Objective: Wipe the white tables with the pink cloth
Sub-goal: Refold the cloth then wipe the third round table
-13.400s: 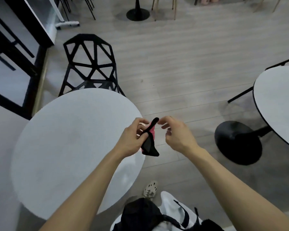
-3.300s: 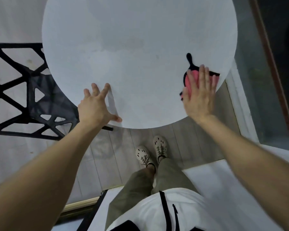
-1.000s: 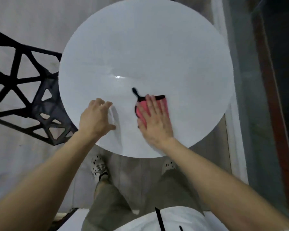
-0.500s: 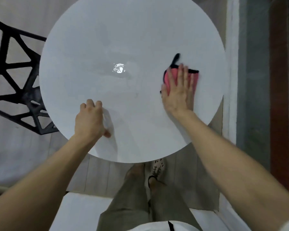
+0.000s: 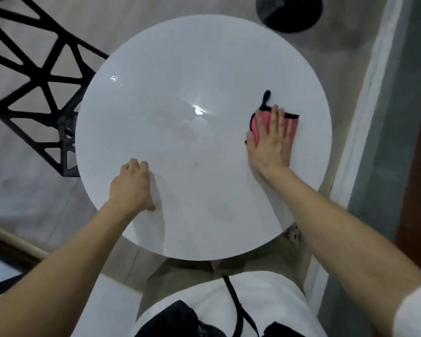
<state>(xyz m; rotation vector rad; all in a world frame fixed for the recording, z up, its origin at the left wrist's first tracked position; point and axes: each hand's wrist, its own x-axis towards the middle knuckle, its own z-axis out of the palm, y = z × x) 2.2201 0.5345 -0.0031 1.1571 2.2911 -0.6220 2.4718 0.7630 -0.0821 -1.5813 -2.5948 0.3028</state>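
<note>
A round white table (image 5: 192,59) fills the middle of the head view. The pink cloth (image 5: 261,120), edged in black with a black loop, lies flat on the table's right side. My right hand (image 5: 272,144) presses down on the cloth with straight fingers, covering most of it. My left hand (image 5: 131,186) rests on the table's near left part with its fingers curled under, holding nothing. Faint wet streaks and a light reflection show near the table's centre.
A black lattice chair (image 5: 34,76) stands against the table's left edge. A black round table base (image 5: 289,10) sits on the floor at the far right. A wall skirting (image 5: 365,113) runs along the right. My legs stand at the near edge.
My right hand has swept the cloth from the table's near middle out to the right side. My left hand has stayed in place, its fingers curling under more.
</note>
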